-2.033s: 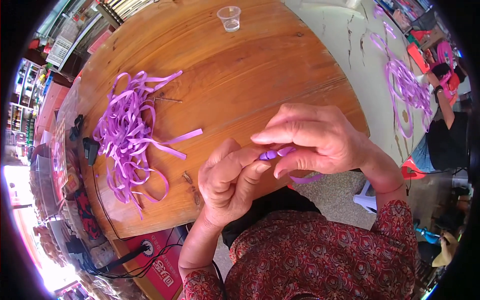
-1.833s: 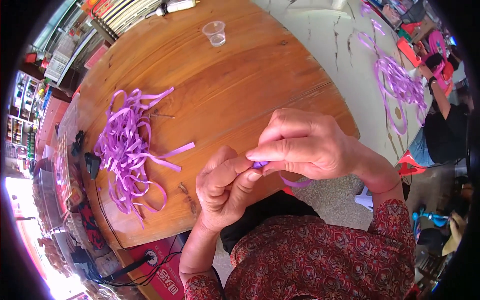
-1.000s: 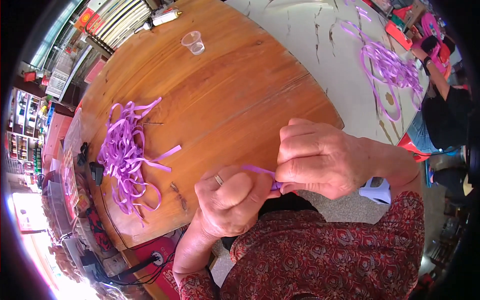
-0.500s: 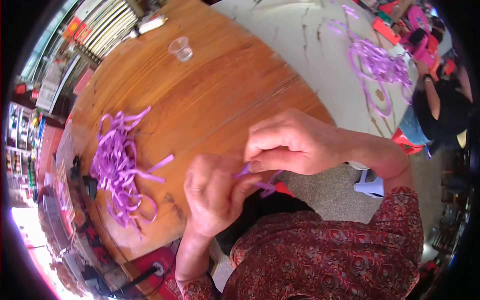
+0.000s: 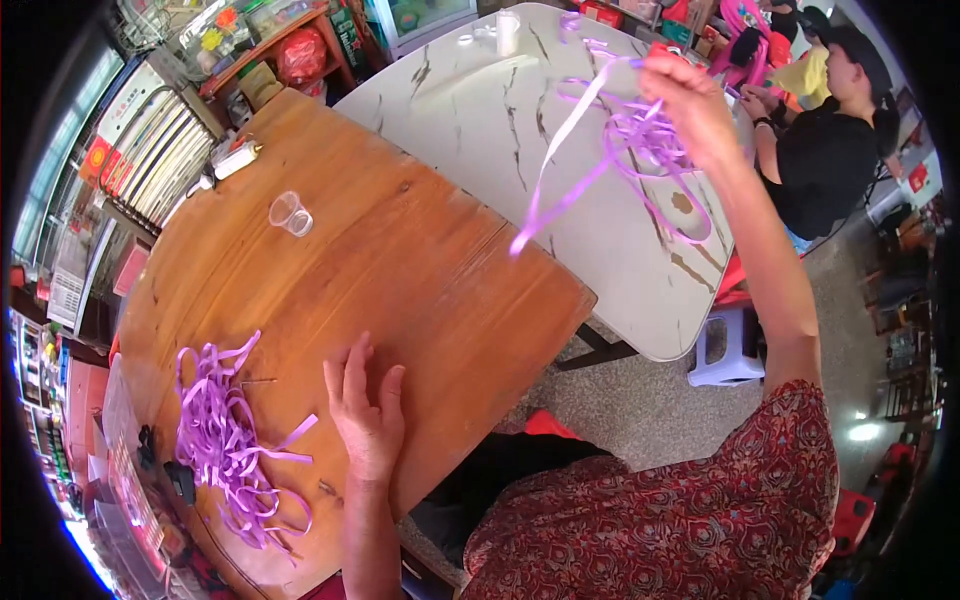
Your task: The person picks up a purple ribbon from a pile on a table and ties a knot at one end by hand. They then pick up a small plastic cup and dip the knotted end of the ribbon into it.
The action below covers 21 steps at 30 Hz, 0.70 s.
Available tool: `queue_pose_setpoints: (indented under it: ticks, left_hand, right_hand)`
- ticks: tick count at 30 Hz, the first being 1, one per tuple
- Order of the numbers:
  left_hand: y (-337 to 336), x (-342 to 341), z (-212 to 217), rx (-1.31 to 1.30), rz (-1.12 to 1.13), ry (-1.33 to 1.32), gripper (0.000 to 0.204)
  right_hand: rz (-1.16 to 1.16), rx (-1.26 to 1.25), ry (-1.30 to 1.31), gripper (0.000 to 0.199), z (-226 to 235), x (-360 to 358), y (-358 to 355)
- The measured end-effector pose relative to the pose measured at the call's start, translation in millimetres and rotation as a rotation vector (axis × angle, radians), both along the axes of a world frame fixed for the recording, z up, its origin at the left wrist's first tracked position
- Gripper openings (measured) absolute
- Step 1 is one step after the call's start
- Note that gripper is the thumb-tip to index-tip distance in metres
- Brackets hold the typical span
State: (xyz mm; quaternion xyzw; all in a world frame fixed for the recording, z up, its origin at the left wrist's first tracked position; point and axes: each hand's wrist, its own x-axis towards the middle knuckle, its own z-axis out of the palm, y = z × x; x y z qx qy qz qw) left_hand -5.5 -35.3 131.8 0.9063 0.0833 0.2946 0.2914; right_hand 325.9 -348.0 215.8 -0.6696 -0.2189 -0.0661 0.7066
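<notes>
My right hand (image 5: 690, 105) is raised over the white marbled table, its fingers pinched on a purple ribbon (image 5: 570, 122). The ribbon hangs in a narrow loop down to the left, its low end over the seam between the two tables. Behind it, a loose heap of purple ribbon (image 5: 655, 140) lies on the white table. My left hand (image 5: 368, 415) hovers over the wooden table with its fingers apart and nothing in them. To its left is a tangled pile of purple ribbon strips (image 5: 225, 430), some ends sticking out toward the hand.
On the wooden table (image 5: 400, 250) stand a clear plastic cup (image 5: 290, 212) and, at its far edge, a white glue gun (image 5: 235, 160). A white cup (image 5: 507, 35) sits on the far white table. A person in black (image 5: 825, 150) sits at the right, near a pale plastic stool (image 5: 727, 350).
My hands were together at the near table edge on a ribbon. The right has swung up and away with the ribbon; the left has let go and opened.
</notes>
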Motion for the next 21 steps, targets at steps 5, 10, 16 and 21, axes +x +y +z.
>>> queue_pose_setpoints:
  ticks: [5,10,16,21]
  left_hand:
    - [4,-3,-5,-0.017,0.024,0.005,0.038]
    - [0,2,-11,0.029,-0.007,0.015,0.037]
    - [-5,1,-2,0.283,-0.038,0.046,0.036]
    - [6,23,-16,0.294,-0.093,-0.004,0.026]
  right_hand:
    - [-0.38,-0.462,-0.225,0.022,-5,43,-50]
    - [-0.517,-0.656,-0.372,0.027,-60,64,-70]
    - [0.227,-0.438,-0.345,0.018,-74,-66,89]
    - [0.764,-0.387,-0.686,0.019,-66,-162,193]
